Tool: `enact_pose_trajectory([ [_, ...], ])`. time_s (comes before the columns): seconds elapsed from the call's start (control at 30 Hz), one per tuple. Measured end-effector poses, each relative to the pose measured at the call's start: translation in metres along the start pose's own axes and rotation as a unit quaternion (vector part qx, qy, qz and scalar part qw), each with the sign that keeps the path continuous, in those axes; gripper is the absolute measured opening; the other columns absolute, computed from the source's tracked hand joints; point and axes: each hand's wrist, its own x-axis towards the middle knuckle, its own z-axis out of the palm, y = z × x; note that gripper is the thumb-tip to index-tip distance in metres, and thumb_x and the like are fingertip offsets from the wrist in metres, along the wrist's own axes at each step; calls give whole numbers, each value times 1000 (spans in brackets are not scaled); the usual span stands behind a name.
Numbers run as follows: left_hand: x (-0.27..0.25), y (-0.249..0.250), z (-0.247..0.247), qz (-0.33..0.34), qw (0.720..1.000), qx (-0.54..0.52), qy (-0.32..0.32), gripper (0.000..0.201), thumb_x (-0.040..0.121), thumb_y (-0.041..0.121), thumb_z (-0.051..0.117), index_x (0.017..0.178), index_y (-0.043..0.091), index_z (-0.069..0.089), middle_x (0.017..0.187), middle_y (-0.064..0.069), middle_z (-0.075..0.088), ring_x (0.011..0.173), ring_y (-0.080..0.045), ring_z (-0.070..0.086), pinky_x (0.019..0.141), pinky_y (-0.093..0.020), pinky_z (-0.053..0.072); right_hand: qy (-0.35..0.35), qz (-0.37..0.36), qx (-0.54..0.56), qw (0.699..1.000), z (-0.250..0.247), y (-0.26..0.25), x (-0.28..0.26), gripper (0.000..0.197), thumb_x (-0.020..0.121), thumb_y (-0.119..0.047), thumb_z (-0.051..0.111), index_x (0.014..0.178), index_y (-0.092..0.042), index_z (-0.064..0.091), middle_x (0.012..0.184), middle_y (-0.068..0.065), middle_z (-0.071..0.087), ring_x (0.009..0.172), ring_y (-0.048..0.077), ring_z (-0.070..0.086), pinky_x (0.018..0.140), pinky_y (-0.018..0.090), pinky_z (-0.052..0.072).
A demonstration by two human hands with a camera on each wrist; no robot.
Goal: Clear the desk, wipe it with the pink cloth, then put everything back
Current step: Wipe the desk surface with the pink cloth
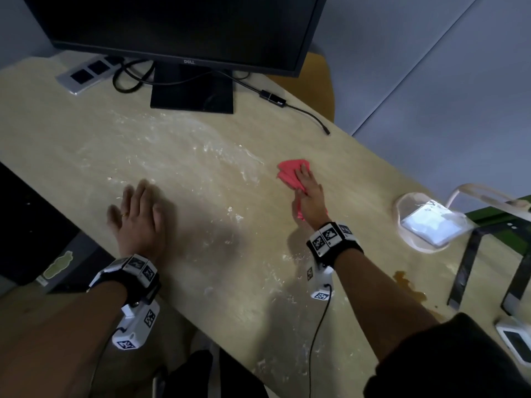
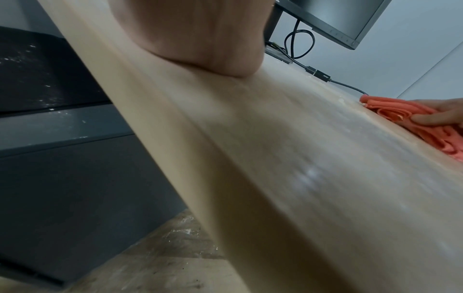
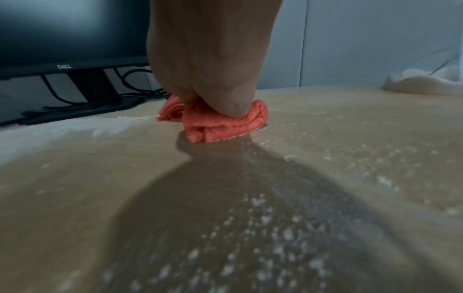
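A crumpled pink cloth (image 1: pixel 288 170) (image 2: pixel 391 111) (image 3: pixel 220 126) lies on the pale wooden desk (image 1: pixel 201 156), right of centre. My right hand (image 1: pixel 309 193) (image 3: pixel 208 59) presses down on it, fingers stretched out over the top and the thumb along its side. My left hand (image 1: pixel 140 214) (image 2: pixel 190 35) rests flat on the desk near the front left edge, fingers spread, holding nothing. White powdery smears and crumbs (image 1: pixel 218 150) cover the middle of the desk and the strip in front of the cloth.
A black monitor (image 1: pixel 178 30) stands at the back with cables and an adapter (image 1: pixel 275 100); a power strip (image 1: pixel 86 73) lies back left. A lit white lamp (image 1: pixel 428 222) sits at the right. A brown spill (image 1: pixel 408 285) and a small white device (image 1: pixel 517 340) lie front right.
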Motion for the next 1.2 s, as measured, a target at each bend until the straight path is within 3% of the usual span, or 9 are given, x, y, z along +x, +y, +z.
enact_pose_trajectory([
  [0.07,0,1,0,-2,1000,-2,4,57,93,38,18,146,21,30,157,4,24,147,-18,14,115,-50,4,-4,-5,-31,999,11,-4,-1,53,91,6,41,140,-13,40,154,5,27,145,19,16,116,44,4],
  [0.17,-1,1,1,-1,1000,-3,4,57,94,38,18,146,20,30,157,3,23,147,-19,14,115,-51,4,-5,-49,-44,998,20,-9,-8,56,88,6,42,140,-15,41,153,3,29,146,19,16,116,44,3],
  [0.5,0,-1,1,6,1000,0,-9,49,99,25,28,147,17,26,159,3,18,148,-20,10,115,-53,3,-3,-117,2,993,60,-12,-70,48,84,2,45,125,-17,59,141,1,49,138,20,36,112,58,25],
  [0.63,3,-2,0,6,999,20,-35,52,98,24,30,149,15,22,159,1,16,148,-22,9,115,-56,4,-52,-92,89,990,65,-21,-103,45,79,6,42,119,0,61,134,15,54,134,27,40,116,39,29],
  [0.7,2,-1,-3,6,998,27,-58,54,99,26,27,150,14,17,160,0,12,148,-22,7,116,-56,3,-89,-43,178,979,53,-30,-120,41,80,17,40,117,12,57,122,19,61,118,24,54,101,13,41],
  [0.77,-3,2,-7,12,997,28,-71,54,100,27,26,150,13,17,160,-1,11,148,-23,6,116,-55,4,-125,40,247,960,35,-36,-133,39,89,15,37,119,3,58,90,5,73,69,13,67,60,14,53],
  [0.83,-11,9,-11,29,996,35,-75,53,100,28,26,150,13,18,160,-1,10,148,-23,5,116,-54,4,-120,93,288,945,18,-34,-137,35,94,7,35,118,-3,60,78,1,71,50,7,60,47,17,49],
  [1.07,-49,46,3,144,981,59,-115,53,100,31,24,151,17,16,160,4,6,148,-20,2,116,-53,4,-4,41,322,946,-56,-23,-118,43,90,18,31,124,4,53,121,17,61,85,0,67,70,8,51],
  [1.2,-69,54,26,167,976,63,-128,55,99,35,20,151,19,16,160,6,7,148,-19,4,117,-51,3,108,59,301,946,-59,12,-100,35,102,-10,34,123,12,52,122,27,57,86,8,68,70,14,52],
])
